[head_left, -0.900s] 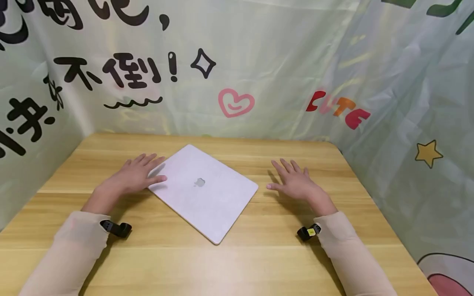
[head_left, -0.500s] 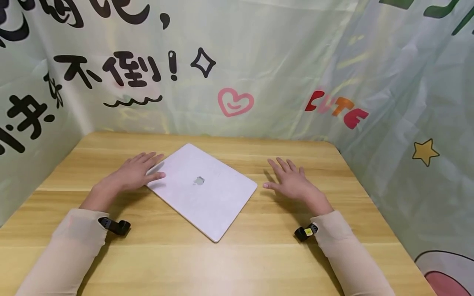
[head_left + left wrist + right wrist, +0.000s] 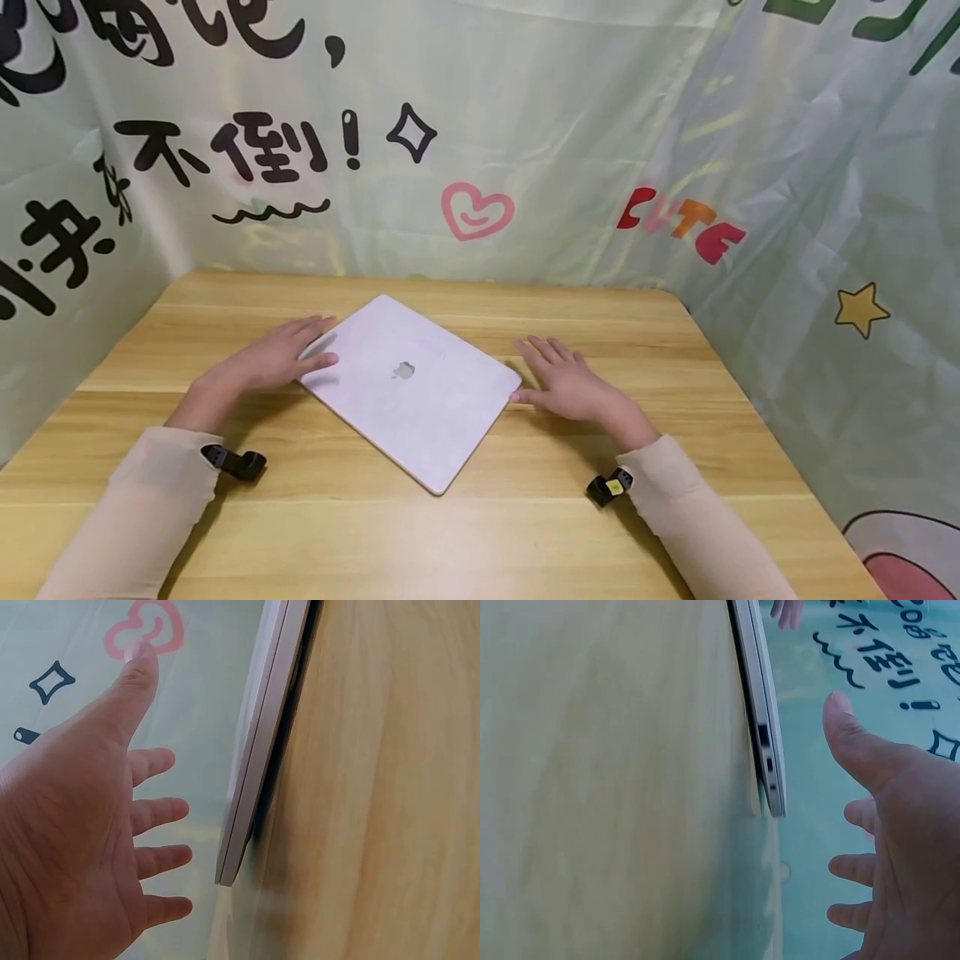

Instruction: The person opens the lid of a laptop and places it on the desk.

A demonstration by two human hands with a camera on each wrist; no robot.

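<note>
A closed silver laptop [image 3: 420,400] with an apple logo lies turned cornerwise on the wooden table. My left hand [image 3: 273,358], fingers spread, hovers at its left corner, the thumb overlapping the lid in the head view. In the left wrist view a gap shows between that hand [image 3: 82,802] and the laptop's thin edge [image 3: 259,750]. Over by the right corner is my right hand [image 3: 570,387], its thumb tip right at the edge and its fingers extended. The right wrist view shows ports along the laptop's side [image 3: 763,727], with the right hand [image 3: 907,825] held apart from it.
The wooden table [image 3: 480,542] stretches around the laptop. Behind it and along both sides hangs a pale cloth [image 3: 570,125] printed with writing, a heart and a star. Each wrist wears a small black camera, one at the left cuff [image 3: 236,462].
My right hand has moved left and slightly nearer, up to the laptop's right corner. The left hand has kept its place with its fingers drawn a little closer together. The laptop lies as before.
</note>
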